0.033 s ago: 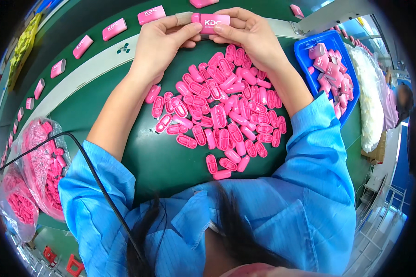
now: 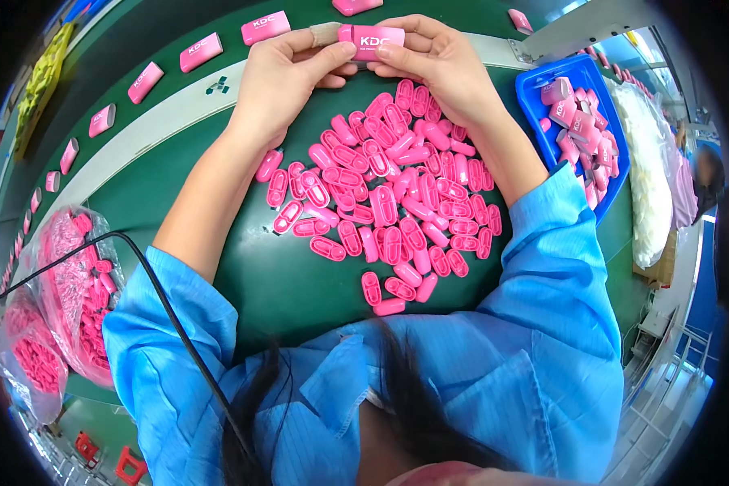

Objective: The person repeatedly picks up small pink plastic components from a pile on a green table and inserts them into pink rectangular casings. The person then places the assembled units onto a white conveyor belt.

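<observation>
a: what do we have, biggest first?

b: the green tabletop (image 2: 243, 267), and beyond it a darker belt (image 2: 138, 44) carrying a row of pink blocks (image 2: 201, 50) set apart from each other.

a: and on the tabletop?

b: a loose heap of pink oval pieces (image 2: 397, 202) lies between our forearms, and nothing contains it.

a: containers, then?

b: at our left, clear plastic bags (image 2: 73, 283) bulge with more pink parts. at our right, a blue tray (image 2: 535, 89) holds a jumble of pink blocks (image 2: 579, 130). beside it lies a white bag (image 2: 648, 186), and we cannot tell what is in it.

a: the hands?

b: both are raised at the far edge of the tabletop. our left hand (image 2: 287, 73) and right hand (image 2: 441, 61) are closed around one pink block (image 2: 371, 40), each pinching an end with thumb and fingers. the block sits level between them, clear of the heap.

a: has anything changed?

b: nothing we can see. against the other picture, the hands, block and heap sit alike. we judge the work on this one block is in mid-step, with the block not yet put down on the belt or in the tray.
</observation>
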Demonstrator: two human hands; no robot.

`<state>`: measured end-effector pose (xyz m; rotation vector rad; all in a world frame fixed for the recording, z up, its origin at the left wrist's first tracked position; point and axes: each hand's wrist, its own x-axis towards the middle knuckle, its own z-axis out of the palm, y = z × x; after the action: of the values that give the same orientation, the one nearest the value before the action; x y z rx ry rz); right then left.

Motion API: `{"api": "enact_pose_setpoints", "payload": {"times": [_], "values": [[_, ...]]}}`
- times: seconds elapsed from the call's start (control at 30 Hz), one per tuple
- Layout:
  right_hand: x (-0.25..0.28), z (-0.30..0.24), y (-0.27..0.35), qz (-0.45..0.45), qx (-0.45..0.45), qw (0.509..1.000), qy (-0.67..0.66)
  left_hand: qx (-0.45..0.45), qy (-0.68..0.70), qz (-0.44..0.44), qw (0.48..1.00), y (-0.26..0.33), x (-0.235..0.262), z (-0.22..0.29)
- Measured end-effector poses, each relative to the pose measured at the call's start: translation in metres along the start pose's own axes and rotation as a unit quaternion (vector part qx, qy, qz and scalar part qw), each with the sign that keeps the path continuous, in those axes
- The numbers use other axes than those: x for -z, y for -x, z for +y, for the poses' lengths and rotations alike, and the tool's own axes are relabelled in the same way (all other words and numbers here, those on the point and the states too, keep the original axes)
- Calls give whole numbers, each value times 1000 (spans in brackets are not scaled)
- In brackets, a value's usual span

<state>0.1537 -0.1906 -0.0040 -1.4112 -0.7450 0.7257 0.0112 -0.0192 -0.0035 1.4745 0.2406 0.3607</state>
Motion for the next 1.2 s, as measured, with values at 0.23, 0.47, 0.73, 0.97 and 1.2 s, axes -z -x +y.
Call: {"api": "enact_pose_setpoints", "payload": {"times": [0.23,0.47,0.73,0.97,1.2], "values": [[-1,-3,4,1,37,999,15,-46,-82,-16,995,-2,3,-6],[-17,-9,14,40,98,988,114,-200,-224,84,950,18,-18,-3],[-19,-18,-2,41,108,974,193,-263,-460,48,847,15,-3,3],[66,13,-84,114,84,961,237,-186,-496,-4,848,61,42,41],[74,16,-87,124,75,969,202,-169,-469,19,867,126,30,19]]}}
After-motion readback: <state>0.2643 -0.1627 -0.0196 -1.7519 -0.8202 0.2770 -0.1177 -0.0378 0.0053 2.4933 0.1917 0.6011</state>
